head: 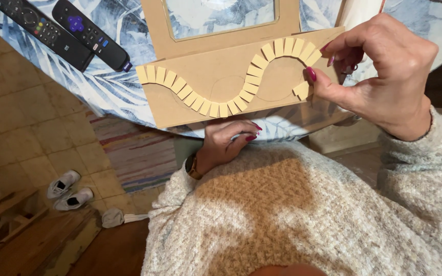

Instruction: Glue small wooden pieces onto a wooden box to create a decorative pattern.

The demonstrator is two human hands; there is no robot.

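A brown cardboard panel [216,76] lies at the near edge of a table with a blue leaf-print cloth [113,89]. A wavy row of several small tan paper tiles [200,102] runs across it. My right hand [384,76] pinches one small tan tile [301,90] between thumb and forefinger at the right end of the row, against the panel. My left hand [226,143] sits under the table's near edge, fingers curled up against the panel's lower rim. A cardboard frame with a window [221,30] lies just behind the panel.
Two black remote controls [62,28] lie at the table's far left. Below are a tiled floor, a striped rug [139,153], a pair of white shoes [70,191] and a wooden piece [11,225]. My knit sweater [292,214] fills the foreground.
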